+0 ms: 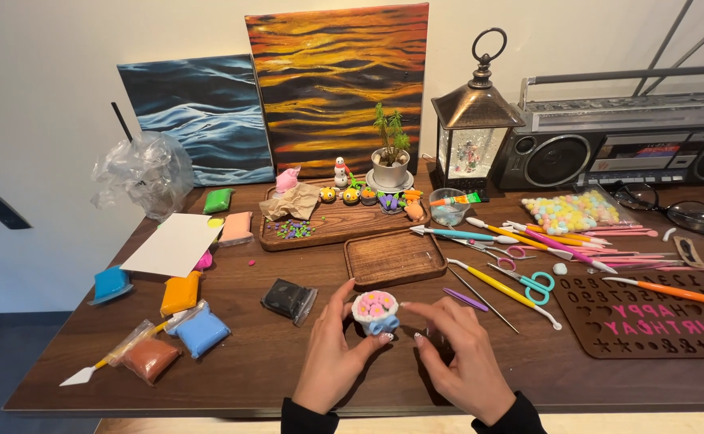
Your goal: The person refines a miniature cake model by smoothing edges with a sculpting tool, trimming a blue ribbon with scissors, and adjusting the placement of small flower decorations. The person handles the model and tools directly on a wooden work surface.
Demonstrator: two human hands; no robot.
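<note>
A home craft corner is shown: a wooden counter (287, 362) is set against a wall, with two paintings (336, 80) leaned behind it. Beside the paintings a lantern (476, 120) and radio (625, 141) are placed; before them clay packets (199, 329) and modelling tools (528, 237) are spread.

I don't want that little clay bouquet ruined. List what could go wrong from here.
1. The left hand pinches the soft-looking clay bouquet by its blue base; a tighter squeeze could dent it or flatten the pink flowers.
2. The right hand hovers close beside it; a stray long nail might mark the clay.
3. The small wooden tray and purple tool lie just behind, easy to bump when reaching.
</note>
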